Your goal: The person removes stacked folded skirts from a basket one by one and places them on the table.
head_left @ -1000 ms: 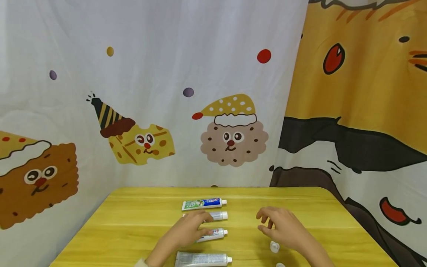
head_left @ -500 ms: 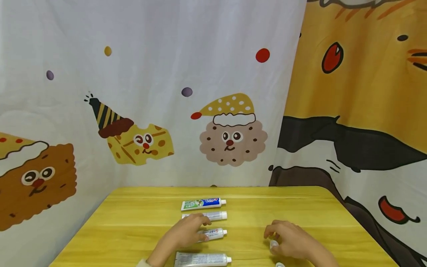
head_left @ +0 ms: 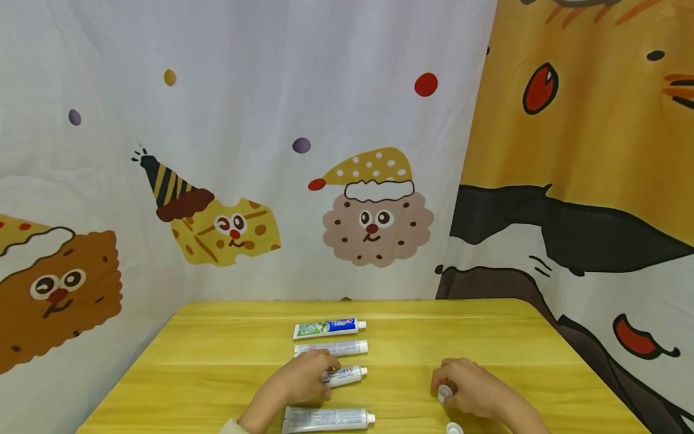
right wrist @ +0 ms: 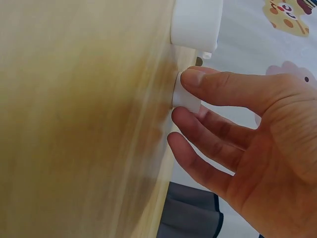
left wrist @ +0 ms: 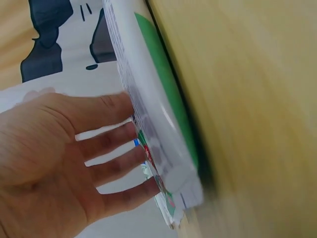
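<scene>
Four toothpaste tubes lie in a column on the table, nozzles to the right. My left hand grips the third toothpaste tube from the back, thumb on its near side and fingers over its far side. Its left end is hidden under the hand. In the left wrist view a white tube with a green stripe fills the foreground. On the right, my right hand pinches a small white cap between thumb and fingers, low at the tabletop. A second white cap lies nearer the front.
Farthest back is a green and blue tube, then a silver-white tube. The nearest, a silver tube, lies just in front of my left hand. A cartoon-printed curtain hangs behind the yellow wooden table.
My right hand has come down and closed on the white cap. The left hand has closed around the third tube. The head view has shifted slightly.
</scene>
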{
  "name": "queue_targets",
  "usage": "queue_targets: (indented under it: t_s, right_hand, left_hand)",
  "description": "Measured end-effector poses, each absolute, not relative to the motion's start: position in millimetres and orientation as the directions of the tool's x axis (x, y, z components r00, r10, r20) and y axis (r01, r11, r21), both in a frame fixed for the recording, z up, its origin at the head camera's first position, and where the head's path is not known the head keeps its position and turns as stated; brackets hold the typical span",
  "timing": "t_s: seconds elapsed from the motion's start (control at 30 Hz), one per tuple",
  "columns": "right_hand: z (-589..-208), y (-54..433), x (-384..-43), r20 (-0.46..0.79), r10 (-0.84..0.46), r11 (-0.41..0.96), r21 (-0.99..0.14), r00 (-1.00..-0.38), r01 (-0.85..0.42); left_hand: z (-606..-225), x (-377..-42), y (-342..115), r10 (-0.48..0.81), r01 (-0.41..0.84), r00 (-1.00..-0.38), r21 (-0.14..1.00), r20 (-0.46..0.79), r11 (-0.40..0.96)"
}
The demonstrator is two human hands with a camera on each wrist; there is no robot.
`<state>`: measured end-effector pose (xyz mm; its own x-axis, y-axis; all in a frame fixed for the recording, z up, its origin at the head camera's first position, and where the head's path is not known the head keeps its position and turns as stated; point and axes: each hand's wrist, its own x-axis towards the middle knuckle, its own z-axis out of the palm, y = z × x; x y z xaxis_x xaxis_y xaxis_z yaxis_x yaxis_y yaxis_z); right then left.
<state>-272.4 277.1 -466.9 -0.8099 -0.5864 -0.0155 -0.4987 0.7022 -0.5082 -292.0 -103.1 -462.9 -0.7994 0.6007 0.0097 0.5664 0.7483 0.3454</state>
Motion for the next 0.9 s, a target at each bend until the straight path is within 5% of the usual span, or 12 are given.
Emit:
queue_targets:
  t_s: [0.9]
  right_hand:
    - [-456, 273, -272, 0.036, -0.579, 0.696, -0.498, -0.814, -0.517]
  left_hand:
    - [-460, -291, -99, 0.649, 0.672, -0.739, 0.268, 0.183, 0.69]
